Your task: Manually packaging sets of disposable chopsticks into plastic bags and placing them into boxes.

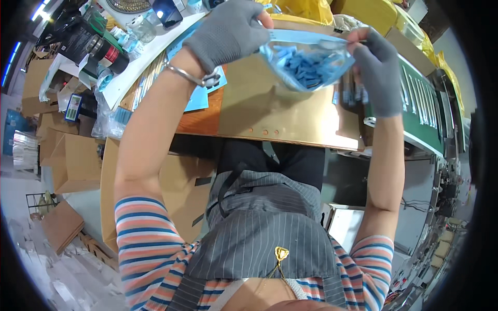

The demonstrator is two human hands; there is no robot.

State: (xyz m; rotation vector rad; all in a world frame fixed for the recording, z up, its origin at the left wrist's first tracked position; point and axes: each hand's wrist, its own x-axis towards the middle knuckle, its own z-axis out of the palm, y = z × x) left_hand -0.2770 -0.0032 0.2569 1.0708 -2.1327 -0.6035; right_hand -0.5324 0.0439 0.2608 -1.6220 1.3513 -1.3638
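Observation:
Between my two hands hangs a clear plastic bag [308, 84] with a light-blue band along its top edge. Many small blue strip-like pieces [303, 63] lie inside it. My left hand [228, 33], in a grey fingertip-less glove, grips the bag's upper left corner. At the upper right corner, the thumb and fingers of my gloved right hand [379, 70] pinch the edge. The bag is held over a tan board [254, 111] on the work table. Blue flat sheets [198, 98] lie below my left wrist.
Left of the board, a white surface [122, 85] carries a dark bottle [107, 54], jars and a phone [167, 14]. A green board with metal strips [423, 103] lies at right. Yellow bags [306, 10] stand behind. Cardboard boxes [75, 160] sit on the floor at left.

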